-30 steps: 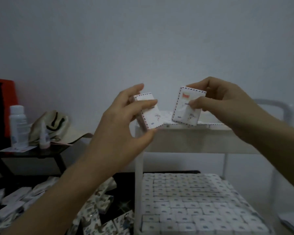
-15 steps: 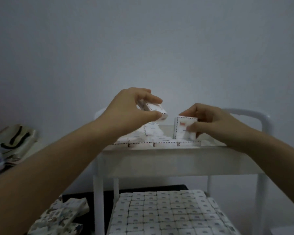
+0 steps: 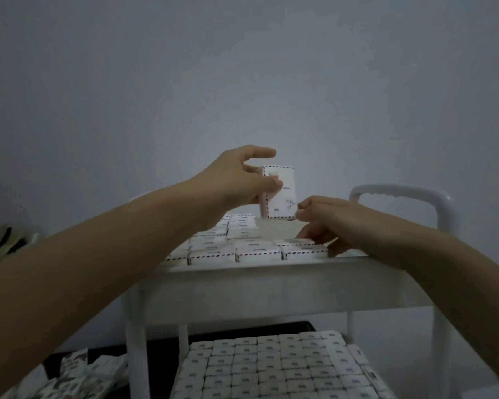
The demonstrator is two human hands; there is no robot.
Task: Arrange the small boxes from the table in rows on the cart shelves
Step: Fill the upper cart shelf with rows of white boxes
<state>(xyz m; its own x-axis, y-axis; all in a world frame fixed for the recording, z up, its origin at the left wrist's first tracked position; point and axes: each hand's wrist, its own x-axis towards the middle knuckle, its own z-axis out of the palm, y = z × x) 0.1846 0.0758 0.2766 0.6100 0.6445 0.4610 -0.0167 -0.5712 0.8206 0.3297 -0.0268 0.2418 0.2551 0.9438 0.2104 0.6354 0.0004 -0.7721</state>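
Note:
My left hand point(image 3: 236, 182) pinches a small white box point(image 3: 281, 197) with a red-and-blue dashed border, holding it upright above the cart's top shelf point(image 3: 271, 280). Rows of the same boxes point(image 3: 228, 243) lie flat on that shelf. My right hand point(image 3: 332, 223) is low on the shelf at the right end of the front row. Its fingers and thumb curl round the last box point(image 3: 303, 250) lying there. The lower shelf is packed edge to edge with boxes point(image 3: 271, 367).
The white cart's handle point(image 3: 401, 194) arches up behind my right hand. Loose boxes point(image 3: 78, 378) lie heaped on a dark table at the lower left. A striped bag point(image 3: 0, 243) shows at the left edge. A plain wall stands behind.
My right hand has lowered its box from upright to flat at the end of the front row. My left hand has turned its box upright and shifted right. The view moved closer to the cart.

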